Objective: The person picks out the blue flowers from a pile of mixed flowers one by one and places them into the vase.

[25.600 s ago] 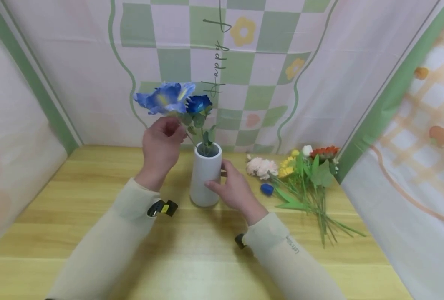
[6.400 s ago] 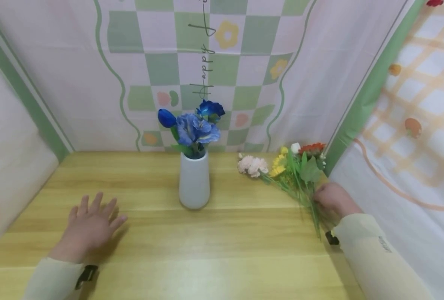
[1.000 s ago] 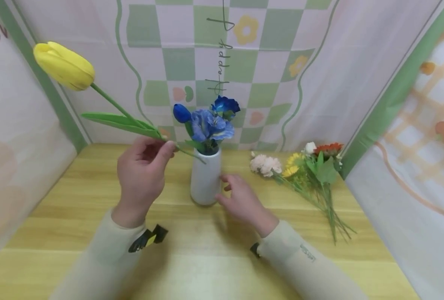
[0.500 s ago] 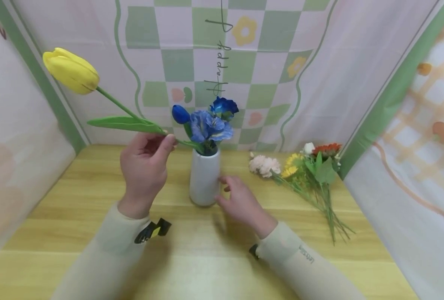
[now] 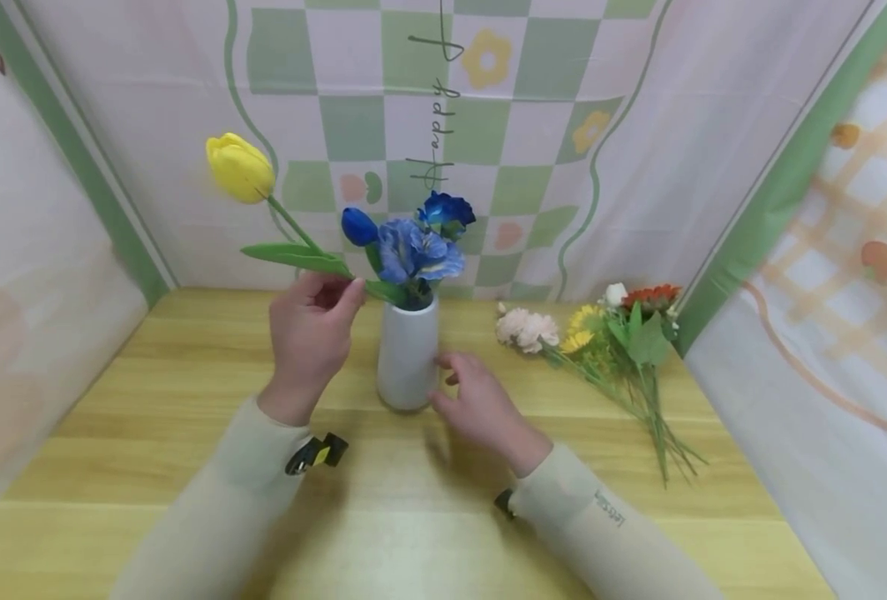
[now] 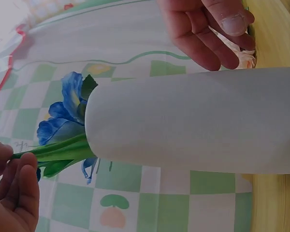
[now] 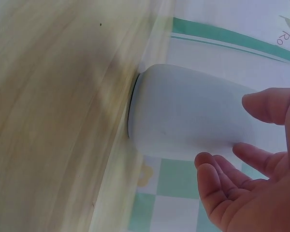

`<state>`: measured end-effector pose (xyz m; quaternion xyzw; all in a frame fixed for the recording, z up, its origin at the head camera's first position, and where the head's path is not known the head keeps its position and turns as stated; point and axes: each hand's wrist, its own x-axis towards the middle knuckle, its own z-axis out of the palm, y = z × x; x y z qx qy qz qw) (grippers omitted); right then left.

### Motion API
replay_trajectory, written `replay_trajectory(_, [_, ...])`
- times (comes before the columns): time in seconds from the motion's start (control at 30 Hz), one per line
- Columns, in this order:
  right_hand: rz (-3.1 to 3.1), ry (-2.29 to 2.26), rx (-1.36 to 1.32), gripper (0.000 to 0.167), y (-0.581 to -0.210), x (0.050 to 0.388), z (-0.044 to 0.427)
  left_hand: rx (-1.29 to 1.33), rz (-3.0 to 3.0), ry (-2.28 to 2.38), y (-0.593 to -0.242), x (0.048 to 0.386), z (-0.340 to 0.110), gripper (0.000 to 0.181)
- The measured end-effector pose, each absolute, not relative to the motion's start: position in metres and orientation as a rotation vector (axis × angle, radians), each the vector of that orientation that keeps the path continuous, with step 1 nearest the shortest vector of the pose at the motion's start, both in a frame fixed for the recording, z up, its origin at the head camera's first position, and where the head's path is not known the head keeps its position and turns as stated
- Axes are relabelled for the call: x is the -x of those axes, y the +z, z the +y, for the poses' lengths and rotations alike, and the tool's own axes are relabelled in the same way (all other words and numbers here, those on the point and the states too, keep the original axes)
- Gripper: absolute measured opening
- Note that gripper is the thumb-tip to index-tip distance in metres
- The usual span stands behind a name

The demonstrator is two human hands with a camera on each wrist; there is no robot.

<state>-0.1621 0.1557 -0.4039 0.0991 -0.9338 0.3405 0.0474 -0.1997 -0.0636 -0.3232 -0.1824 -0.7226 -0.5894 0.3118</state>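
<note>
My left hand [image 5: 310, 337] pinches the green stem of a yellow tulip [image 5: 241, 169] between thumb and fingers, just left of the vase mouth. The bloom leans up and left; the stem's lower end is hidden. A white vase [image 5: 408, 358] stands upright, holding a blue tulip [image 5: 358, 227], a light blue iris [image 5: 412, 250] and a dark blue rose [image 5: 447, 208]. In the left wrist view, green leaves [image 6: 63, 152] run from the fingertips to the vase rim. Beside the vase's right side is my right hand [image 5: 481, 404], fingers loosely bent; one fingertip appears to touch the wall.
Pale pink flowers [image 5: 528, 330], yellow flowers [image 5: 580, 329], a white bud [image 5: 614, 294] and an orange-red flower [image 5: 649, 296] lie with their stems at the table's right. A checkered cloth [image 5: 413, 125] hangs behind the wooden table [image 5: 383, 517].
Over the last second my left hand has moved right towards the vase, and the yellow tulip has swung right and more upright. Earlier that hand lay flat on the table. The right hand stays by the vase.
</note>
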Motion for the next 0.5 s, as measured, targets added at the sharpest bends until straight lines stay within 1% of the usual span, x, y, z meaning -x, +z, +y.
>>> replay_trajectory(0.3, [-2.836,1.059,-0.284,0.049,-0.405,0.162,0.154,0.439,-1.994,-1.549,-0.327,0.209,-0.054,0.011])
replay_trajectory(0.5, [-2.834,1.071,-0.283,0.050,-0.406,0.163,0.154,0.429,-2.071,-1.507,-0.324,0.212,-0.051,0.010])
